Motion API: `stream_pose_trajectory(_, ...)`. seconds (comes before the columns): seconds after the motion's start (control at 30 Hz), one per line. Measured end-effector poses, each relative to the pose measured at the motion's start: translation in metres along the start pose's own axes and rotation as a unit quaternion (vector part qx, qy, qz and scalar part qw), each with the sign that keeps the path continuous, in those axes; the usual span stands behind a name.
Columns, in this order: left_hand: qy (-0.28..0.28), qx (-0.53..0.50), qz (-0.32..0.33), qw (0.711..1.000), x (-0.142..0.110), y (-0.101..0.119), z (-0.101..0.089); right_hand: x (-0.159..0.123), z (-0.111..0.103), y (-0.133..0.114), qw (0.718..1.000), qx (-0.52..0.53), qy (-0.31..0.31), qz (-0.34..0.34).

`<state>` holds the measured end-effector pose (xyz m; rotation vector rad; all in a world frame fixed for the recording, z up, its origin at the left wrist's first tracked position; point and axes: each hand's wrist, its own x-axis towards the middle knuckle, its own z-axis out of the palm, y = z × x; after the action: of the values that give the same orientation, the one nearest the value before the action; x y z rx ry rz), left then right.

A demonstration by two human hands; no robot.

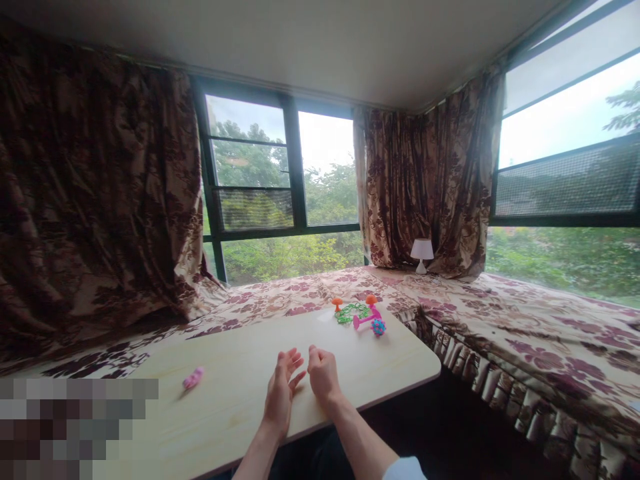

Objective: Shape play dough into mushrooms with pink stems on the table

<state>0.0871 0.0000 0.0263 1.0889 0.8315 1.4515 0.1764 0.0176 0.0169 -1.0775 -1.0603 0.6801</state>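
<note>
My left hand [284, 390] is raised above the front of the cream table [240, 363], palm turned inward and fingers apart, with nothing seen in it. Close beside it on the right, my right hand [324, 371] is closed in a fist. The inside of that fist is hidden, so I cannot see whether it holds anything. A small gap separates the two hands. To their left lies a pink lumpy toy [193, 378] on the tabletop.
Near the table's far right corner lie a green stringy toy [351, 313], orange mushroom-shaped pieces [337, 304], a pink piece [366, 319] and a blue-pink knobbly ball [379, 327]. Flowered bedding [525, 340] borders the table. A white lamp [422, 251] stands behind, by the curtains [400, 187].
</note>
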Motion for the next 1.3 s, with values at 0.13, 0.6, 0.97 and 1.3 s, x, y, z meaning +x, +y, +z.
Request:
stream_pose_trajectory(0.13, -0.025, 0.052, -0.001, 0.998, -0.004, 0.002, 0.004, 0.003, -0.007, -0.003, 0.997, 0.071, -0.004, 0.025)
stream_pose_trajectory(0.6, -0.029, 0.153, 0.053, 0.986, -0.01, 0.013, 0.016, 0.002, -0.023, -0.015, 0.974, 0.196, -0.084, 0.074)
stream_pose_trajectory(0.97, 0.01, 0.117, 0.05, 0.992, -0.007, 0.006, 0.003, 0.009, -0.013, -0.001, 0.987, 0.146, -0.015, 0.065)
stream_pose_trajectory(1.3, 0.043, 0.157, 0.051, 0.985, -0.004, -0.003, 0.005, 0.006, -0.012, -0.007, 0.987, 0.137, -0.014, 0.079)
